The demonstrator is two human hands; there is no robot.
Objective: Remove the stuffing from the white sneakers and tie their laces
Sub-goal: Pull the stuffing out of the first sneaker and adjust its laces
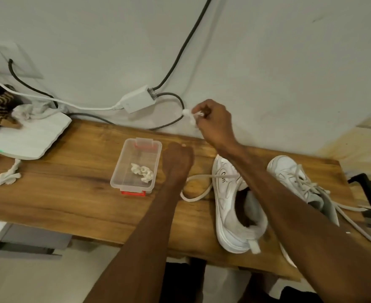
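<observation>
Stuffing point(190, 115), a light, soft, crushable white wad, is being pinched closed in the right hand point(213, 121), needing only a fingertip grip, while the left hand point(177, 161) is resting fisted and seemingly empty on the bench point(70, 193).

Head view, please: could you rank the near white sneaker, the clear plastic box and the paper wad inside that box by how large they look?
1. Near white sneaker, though it lies closer to the camera.
2. Clear plastic box.
3. Paper wad, plainly smallest, lying inside the box.

Right hand point(215, 121) raised, fingers pinched closed, forearm stretched forward — left hand point(177, 160) lowered, curled in a loose fist, forearm extended, both arms bare
</observation>
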